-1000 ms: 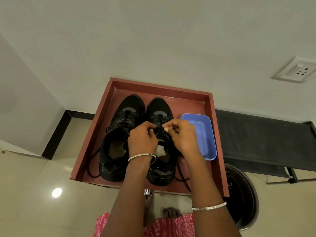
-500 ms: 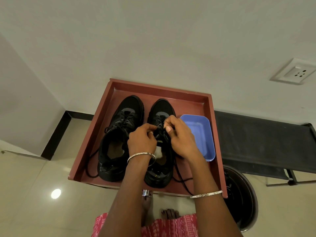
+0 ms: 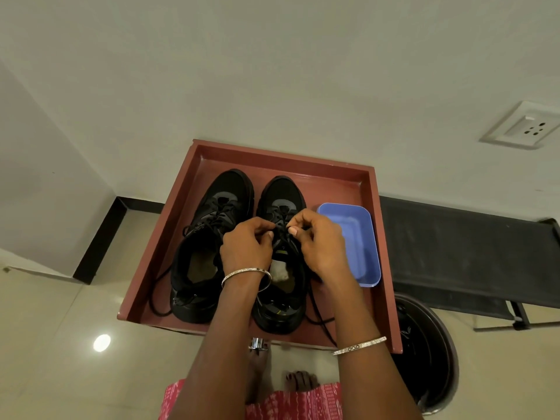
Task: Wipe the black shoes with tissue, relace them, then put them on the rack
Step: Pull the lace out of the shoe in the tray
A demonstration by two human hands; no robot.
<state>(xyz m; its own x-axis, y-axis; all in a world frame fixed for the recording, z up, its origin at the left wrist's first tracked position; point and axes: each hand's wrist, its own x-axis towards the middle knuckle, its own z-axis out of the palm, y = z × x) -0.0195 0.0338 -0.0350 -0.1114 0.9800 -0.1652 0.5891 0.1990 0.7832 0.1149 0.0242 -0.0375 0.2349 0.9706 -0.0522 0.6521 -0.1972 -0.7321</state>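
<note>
From the head camera, your two black shoes stand side by side in the red-brown tray [image 3: 274, 153], toes towards the wall. Your left hand [image 3: 247, 247] and right hand [image 3: 318, 244] meet over the right shoe [image 3: 283, 194], each with fingers curled and pinching its black lace [image 3: 282, 234]. A white tissue [image 3: 280, 271] sits inside that shoe. The left shoe [image 3: 225, 189] lies untouched, its lace ends trailing. A blue tub [image 3: 360, 234] sits just beside your right hand.
</note>
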